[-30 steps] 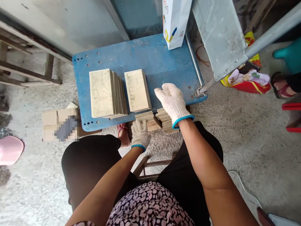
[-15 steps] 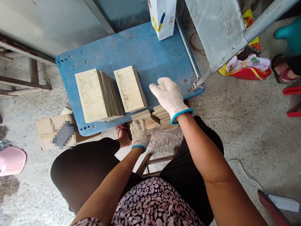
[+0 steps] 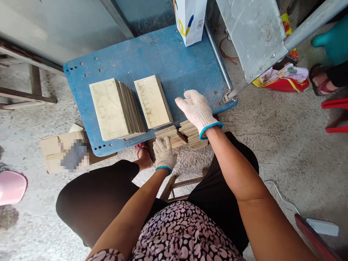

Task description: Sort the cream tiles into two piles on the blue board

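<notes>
My left hand (image 3: 164, 155), in a white knit glove with a blue cuff, has its fingers stretched out against the near side of a row of thin wooden slats (image 3: 178, 139). Over the right part of this row is my right hand (image 3: 197, 108), gloved the same way. Its fingers point left and lie together, the thumb a little apart, and nothing shows in it. A dark jagged gap splits the row between the hands. On the blue table lie a taller stack of pale rectangular boards (image 3: 108, 108) and a lower stack (image 3: 152, 101), left of my right hand.
The blue platform (image 3: 152, 47) carries a white paper bag (image 3: 191, 23) at its far edge. A metal bar and plate (image 3: 252, 36) rise at the right. Cardboard (image 3: 51, 152) lies on the floor at left. Beyond the plate, another person's foot (image 3: 322, 81) shows near a red bag (image 3: 288, 85).
The view has shifted slightly, so the stacks and hands appear a little further right. Both hands keep nearly the same pose and place by the slats.
</notes>
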Available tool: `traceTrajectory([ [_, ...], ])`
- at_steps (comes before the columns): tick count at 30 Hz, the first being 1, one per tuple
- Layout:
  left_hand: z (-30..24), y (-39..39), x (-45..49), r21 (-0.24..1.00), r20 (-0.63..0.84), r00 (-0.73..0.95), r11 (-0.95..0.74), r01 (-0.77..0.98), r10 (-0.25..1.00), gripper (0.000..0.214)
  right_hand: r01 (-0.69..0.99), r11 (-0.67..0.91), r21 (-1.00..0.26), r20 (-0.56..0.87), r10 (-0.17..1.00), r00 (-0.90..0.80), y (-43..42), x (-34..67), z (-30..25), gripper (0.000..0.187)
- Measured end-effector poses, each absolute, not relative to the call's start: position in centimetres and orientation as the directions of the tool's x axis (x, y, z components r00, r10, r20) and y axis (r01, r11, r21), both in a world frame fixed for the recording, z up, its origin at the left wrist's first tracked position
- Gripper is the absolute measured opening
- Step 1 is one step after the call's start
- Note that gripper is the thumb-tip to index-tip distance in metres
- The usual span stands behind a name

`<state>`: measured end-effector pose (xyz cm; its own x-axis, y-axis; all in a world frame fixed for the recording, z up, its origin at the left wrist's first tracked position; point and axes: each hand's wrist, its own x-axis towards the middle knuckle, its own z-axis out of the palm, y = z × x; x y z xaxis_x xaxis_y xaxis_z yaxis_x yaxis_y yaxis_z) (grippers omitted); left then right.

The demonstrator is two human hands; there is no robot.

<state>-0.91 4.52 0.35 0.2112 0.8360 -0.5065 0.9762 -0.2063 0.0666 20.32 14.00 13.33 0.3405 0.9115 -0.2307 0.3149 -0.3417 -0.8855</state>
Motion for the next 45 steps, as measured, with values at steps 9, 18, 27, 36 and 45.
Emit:
traceTrajectory([
  [9, 0.7, 4.5, -0.8, 0.078, -0.510, 0.187, -0.171, 0.982, 0.840, 0.094, 0.369, -0.326, -0.871, -0.205, 0.921, 0.330, 13.9, 19.5, 13.4, 0.030],
  [18, 1.9, 1.3, -2.1, 0.081, -0.477, 0.240, -0.230, 0.970, 0.845, 0.079, 0.351, -0.328, -0.877, -0.216, 0.922, 0.322, 14.1, 19.7, 13.0, 0.038],
  [27, 0.1, 2.3, -4.1, 0.365, -0.544, -0.018, 0.256, 0.895, 0.839, 0.042, 0.416, -0.350, -0.839, -0.226, 0.921, 0.318, 13.9, 20.1, 13.3, 0.044],
  [36, -4.5, 0.8, -5.7, 0.618, -0.702, 0.000, 0.610, 0.496, 0.712, 0.055, 0.461, -0.345, -0.817, -0.220, 0.927, 0.304, 14.0, 20.0, 13.4, 0.044],
  [45, -5.7, 0.4, -6.2, 0.684, -0.685, 0.033, 0.628, 0.372, 0.727, 0.058, 0.478, -0.368, -0.798, -0.250, 0.923, 0.292, 14.2, 19.4, 13.0, 0.043],
])
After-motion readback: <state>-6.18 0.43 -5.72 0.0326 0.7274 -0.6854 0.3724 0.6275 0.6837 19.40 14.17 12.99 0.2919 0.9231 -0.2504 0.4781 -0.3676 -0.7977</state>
